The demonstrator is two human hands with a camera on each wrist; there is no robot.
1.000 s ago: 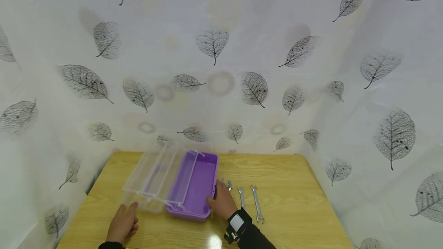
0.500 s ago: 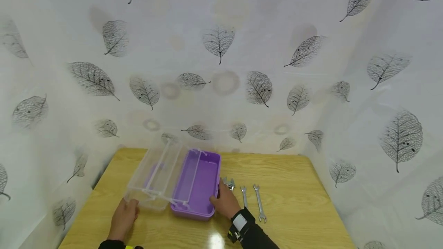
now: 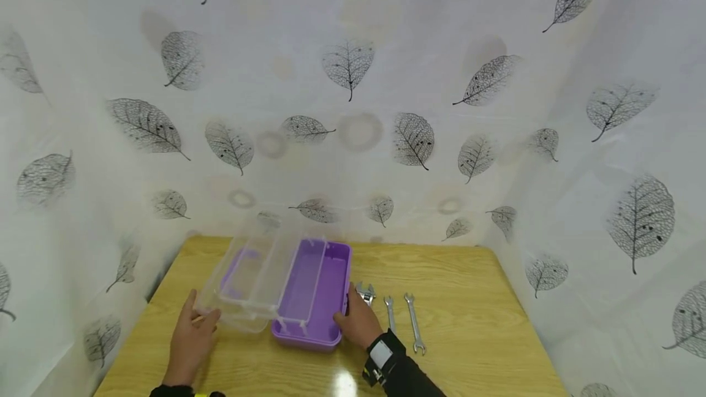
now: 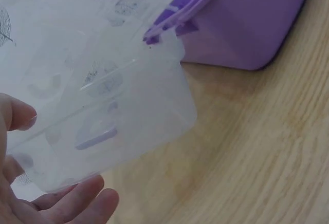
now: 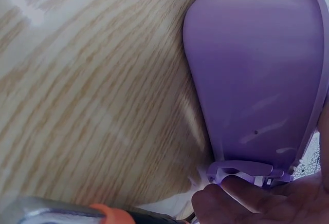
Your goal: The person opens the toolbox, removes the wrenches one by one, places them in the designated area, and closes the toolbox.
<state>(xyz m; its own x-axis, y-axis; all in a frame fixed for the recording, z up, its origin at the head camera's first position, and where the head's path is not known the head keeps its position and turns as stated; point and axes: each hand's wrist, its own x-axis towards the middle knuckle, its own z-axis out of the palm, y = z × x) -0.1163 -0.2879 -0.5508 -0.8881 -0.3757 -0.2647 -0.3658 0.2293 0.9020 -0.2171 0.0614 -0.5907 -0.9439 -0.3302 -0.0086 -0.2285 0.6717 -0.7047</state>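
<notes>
A purple toolbox point(image 3: 311, 332) stands on the table with its translucent lid point(image 3: 250, 287) swung out to the left. A clear inner tray point(image 3: 300, 283) joins the lid by small arms and hangs over the left part of the box. My left hand point(image 3: 190, 342) holds the lid's near left corner; the left wrist view has the thumb on one side and several fingers under the lid's edge. My right hand point(image 3: 360, 321) grips the box's right side, thumb over the rim. In the right wrist view its fingers lie by a purple latch point(image 5: 241, 168).
Right of the box lie an adjustable wrench point(image 3: 366, 293), partly hidden by my right hand, and two open-end wrenches, a shorter one point(image 3: 390, 312) and a longer one point(image 3: 415, 323). Behind the wooden table point(image 3: 469, 299) hangs a leaf-print sheet point(image 3: 353, 158).
My left hand has reached up to the lid's corner and taken hold. The lid and inner tray have shifted slightly right over the box. The right hand stays on the box's side.
</notes>
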